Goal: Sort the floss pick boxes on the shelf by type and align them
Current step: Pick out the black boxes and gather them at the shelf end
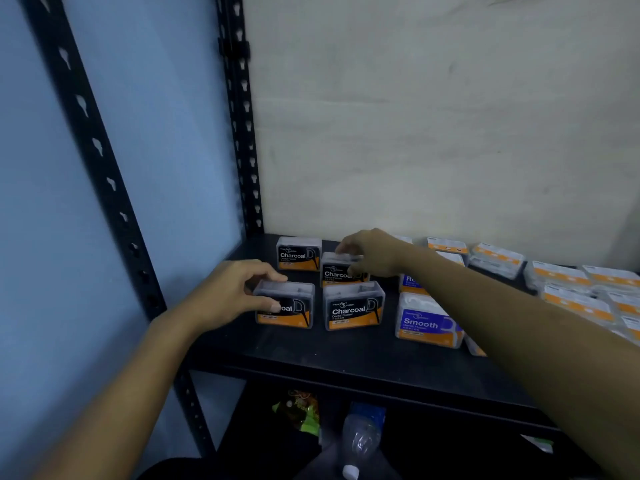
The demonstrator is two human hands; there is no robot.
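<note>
Several black-and-orange Charcoal floss pick boxes stand upright on the black shelf (346, 355). My left hand (232, 292) grips the front-left Charcoal box (294, 311), thumb on its label and fingers over its top. Next to it on the right stands the front-right Charcoal box (353, 308). My right hand (372, 254) reaches over and grips the back-right Charcoal box (337, 273) by its top. The back-left Charcoal box (298, 254) stands alone. A purple Smooth box (427, 323) stands further right, with another purple box (410, 284) behind it, partly hidden by my right arm.
Several clear boxes with orange labels (561, 282) lie scattered at the back right of the shelf. A black perforated upright (242, 133) rises at the shelf's back left corner. Below the shelf sit a plastic bottle (362, 434) and a green packet (301, 410).
</note>
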